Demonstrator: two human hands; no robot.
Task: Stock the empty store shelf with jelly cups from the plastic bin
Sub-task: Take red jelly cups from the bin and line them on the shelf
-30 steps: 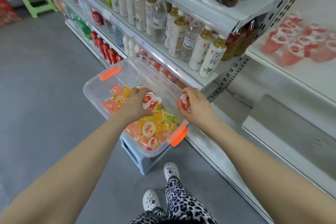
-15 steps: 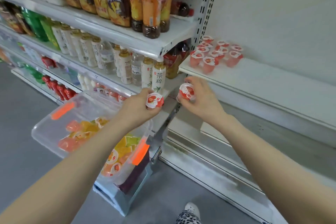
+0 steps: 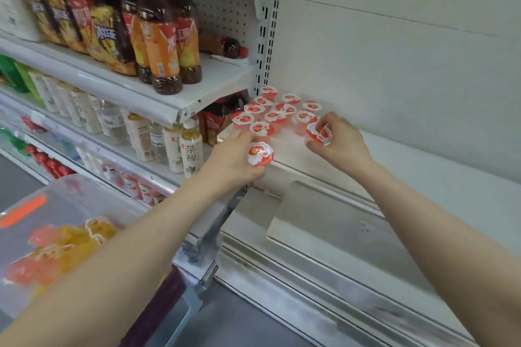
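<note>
My left hand [image 3: 231, 160] grips a red jelly cup [image 3: 260, 153] at the front edge of the white shelf [image 3: 423, 172]. My right hand [image 3: 341, 141] pinches another red jelly cup [image 3: 319, 132] just over the shelf, to the right of a cluster of several red jelly cups [image 3: 275, 113] standing at the shelf's left end. The clear plastic bin [image 3: 73, 194] with orange latches sits at the lower left, holding several orange, yellow and pink cups, blurred.
Left of the shelf, racks hold tea bottles [image 3: 158, 45] above and pale drink bottles [image 3: 191, 149] below. A perforated upright [image 3: 265, 36] divides the two bays. A lower white shelf [image 3: 324, 220] juts out beneath. Grey floor [image 3: 239, 324] lies below.
Both hands rose from the bin to the shelf, each carrying a red jelly cup. The view swung up and right, so the bin slid to the lower left.
</note>
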